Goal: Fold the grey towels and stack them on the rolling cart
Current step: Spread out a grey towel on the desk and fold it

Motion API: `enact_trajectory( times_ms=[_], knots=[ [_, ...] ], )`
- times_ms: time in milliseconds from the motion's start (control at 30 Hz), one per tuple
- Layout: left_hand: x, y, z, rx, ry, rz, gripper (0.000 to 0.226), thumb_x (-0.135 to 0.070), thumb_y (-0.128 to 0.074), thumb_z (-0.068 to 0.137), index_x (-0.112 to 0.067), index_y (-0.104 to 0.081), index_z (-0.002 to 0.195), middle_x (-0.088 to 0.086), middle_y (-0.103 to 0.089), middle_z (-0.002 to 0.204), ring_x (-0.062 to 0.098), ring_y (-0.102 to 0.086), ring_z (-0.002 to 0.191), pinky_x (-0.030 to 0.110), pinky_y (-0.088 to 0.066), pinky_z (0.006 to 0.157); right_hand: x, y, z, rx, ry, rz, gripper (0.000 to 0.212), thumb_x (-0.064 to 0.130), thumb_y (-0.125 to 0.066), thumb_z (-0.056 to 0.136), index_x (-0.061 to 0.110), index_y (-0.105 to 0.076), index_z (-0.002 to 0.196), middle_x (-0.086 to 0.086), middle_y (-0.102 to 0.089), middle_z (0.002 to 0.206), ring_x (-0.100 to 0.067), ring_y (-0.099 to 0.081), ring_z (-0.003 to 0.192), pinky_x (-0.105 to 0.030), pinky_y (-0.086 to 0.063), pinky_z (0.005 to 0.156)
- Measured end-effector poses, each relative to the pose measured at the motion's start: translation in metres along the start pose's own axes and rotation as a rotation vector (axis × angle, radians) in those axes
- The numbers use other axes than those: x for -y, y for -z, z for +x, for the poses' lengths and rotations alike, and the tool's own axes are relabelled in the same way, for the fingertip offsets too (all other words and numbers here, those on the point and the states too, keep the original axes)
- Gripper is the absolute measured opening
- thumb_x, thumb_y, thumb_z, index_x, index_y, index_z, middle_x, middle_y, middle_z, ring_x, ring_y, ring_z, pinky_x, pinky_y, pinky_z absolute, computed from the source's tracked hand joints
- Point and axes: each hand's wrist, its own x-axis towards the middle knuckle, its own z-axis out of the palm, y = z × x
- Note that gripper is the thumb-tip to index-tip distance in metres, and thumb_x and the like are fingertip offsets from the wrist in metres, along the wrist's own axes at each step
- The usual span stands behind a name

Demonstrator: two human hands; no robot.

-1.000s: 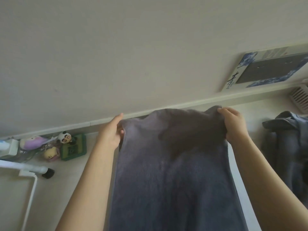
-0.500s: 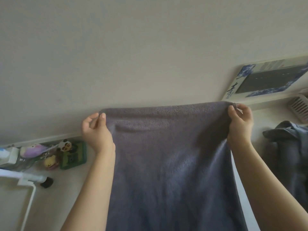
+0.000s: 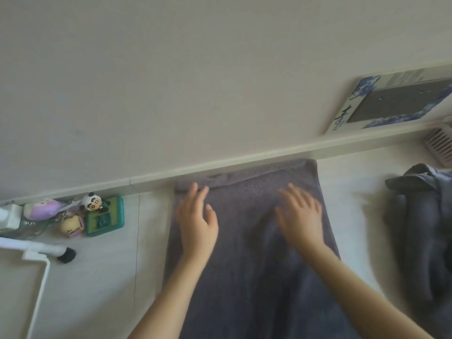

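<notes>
A grey towel lies flat on the white table, its far edge against the back ledge. My left hand rests over its left part, fingers spread, holding nothing. My right hand lies flat on its right part, fingers apart too. A heap of more grey towels sits crumpled at the right edge. The rolling cart is not in view.
Small toy figures and a green box sit at the back left. A white lamp arm crosses the left edge. A blue-patterned box leans on the wall. A pale slatted fan stands at far right.
The towel, held up by its top corners before, now lies flat on the table. Both hands let go of the corners and moved down onto its surface.
</notes>
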Motion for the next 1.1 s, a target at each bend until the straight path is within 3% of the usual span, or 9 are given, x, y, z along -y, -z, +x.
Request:
enact_trajectory(
  times_ms=[100,200,333,433,567,600,800,967,1100],
  knots=[
    [0.001,-0.020,-0.044,0.319,-0.231,0.228,0.051,-0.033,-0.043,0.087,-0.019,-0.051,0.135,0.010,-0.036,0.150,0.026,-0.035,0.137,0.053,-0.022,0.112,0.003,-0.029,-0.043,0.224,0.320,-0.073,0.050,0.047,-0.040,0.088,0.026,-0.055,0.130,-0.005,-0.048,0.142,-0.026,-0.042,0.132,-0.040,-0.027,0.108],
    [0.022,-0.023,-0.056,0.470,-0.286,0.545,0.063,-0.050,-0.040,0.086,-0.028,-0.038,0.145,0.004,-0.028,0.154,0.030,-0.027,0.142,0.058,-0.012,0.111,-0.018,-0.040,-0.050,0.288,0.314,-0.197,0.057,0.059,-0.027,0.092,0.034,-0.037,0.143,0.001,-0.033,0.151,-0.022,-0.026,0.141,-0.041,-0.017,0.114],
    [0.043,-0.012,-0.035,0.421,-0.064,0.674,0.063,-0.050,-0.033,0.088,-0.023,-0.039,0.144,0.009,-0.036,0.151,0.034,-0.034,0.138,0.058,-0.014,0.111,-0.038,-0.033,-0.031,0.226,-0.034,-0.251,0.062,0.059,-0.019,0.091,0.033,-0.032,0.145,-0.003,-0.030,0.153,-0.026,-0.023,0.142,-0.045,-0.010,0.115],
    [0.030,-0.013,-0.039,0.386,0.014,0.622,0.063,-0.046,-0.032,0.088,-0.016,-0.045,0.141,0.015,-0.038,0.149,0.035,-0.035,0.137,0.057,-0.016,0.109,-0.032,-0.031,-0.034,0.191,-0.165,-0.223,0.063,0.055,-0.019,0.090,0.028,-0.031,0.146,-0.007,-0.026,0.154,-0.030,-0.017,0.144,-0.047,-0.005,0.116],
    [0.016,-0.001,-0.098,0.492,-0.226,0.556,0.063,-0.047,-0.039,0.088,-0.022,-0.037,0.145,0.008,-0.029,0.154,0.029,-0.021,0.143,0.056,-0.012,0.112,-0.016,-0.028,-0.092,0.236,0.169,-0.190,0.056,0.053,-0.021,0.096,0.029,-0.037,0.143,-0.001,-0.031,0.151,-0.026,-0.024,0.141,-0.047,-0.013,0.115],
    [0.024,0.007,-0.107,0.507,-0.229,0.583,0.063,-0.049,-0.038,0.088,-0.024,-0.035,0.146,0.005,-0.029,0.154,0.027,-0.021,0.143,0.057,-0.013,0.112,-0.023,-0.024,-0.103,0.260,0.174,-0.200,0.057,0.056,-0.017,0.096,0.030,-0.036,0.143,0.001,-0.030,0.151,-0.025,-0.024,0.141,-0.045,-0.014,0.115],
    [0.052,0.045,-0.119,0.419,0.129,0.626,0.068,-0.052,-0.016,0.092,-0.016,-0.029,0.148,0.011,-0.024,0.155,0.031,-0.019,0.144,0.055,-0.016,0.114,-0.063,0.001,-0.132,0.212,-0.301,-0.243,0.070,0.056,-0.008,0.089,0.023,-0.028,0.147,-0.005,-0.023,0.155,-0.028,-0.017,0.144,-0.044,-0.006,0.116],
    [0.011,0.045,-0.172,0.562,-0.153,0.580,0.062,-0.049,-0.026,0.094,-0.018,-0.030,0.148,0.010,-0.025,0.155,0.028,-0.016,0.144,0.051,-0.006,0.113,-0.011,-0.002,-0.186,0.312,0.105,-0.183,0.061,0.052,-0.010,0.097,0.022,-0.040,0.141,-0.005,-0.037,0.148,-0.024,-0.023,0.140,-0.043,-0.011,0.115],
    [0.035,0.077,-0.213,0.593,-0.075,0.655,0.064,-0.053,-0.008,0.097,-0.021,-0.030,0.148,0.006,-0.029,0.154,0.027,-0.021,0.142,0.054,-0.013,0.112,-0.034,0.004,-0.229,0.305,-0.054,-0.227,0.063,0.057,-0.009,0.095,0.026,-0.032,0.145,-0.003,-0.036,0.149,-0.024,-0.026,0.140,-0.041,-0.005,0.114]
  ],
)
